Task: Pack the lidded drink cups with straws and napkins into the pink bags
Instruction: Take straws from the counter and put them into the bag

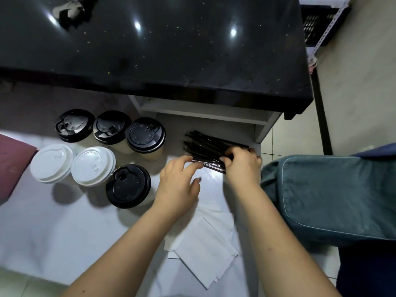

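White tabletop (53, 232) lay below a black stone counter (171, 50). At the far left we saw a pink bag (12, 166), then six lidded cups (92, 166) in a cluster, four black-topped and two white. Our left hand (180, 183), just beyond a stack of napkins (203, 239), touched the black straws (205, 146) with loose, spread fingers. Our right hand (241, 163) gripped that bundle with curled fingers.

— The black speckled stone counter (171, 50)?
— Polished, glossy. The round black plastic cup lids (128, 186) look matt; the white paper napkins (203, 249) too.
— And the thin black wrapped straws (205, 146)?
— Shiny film.
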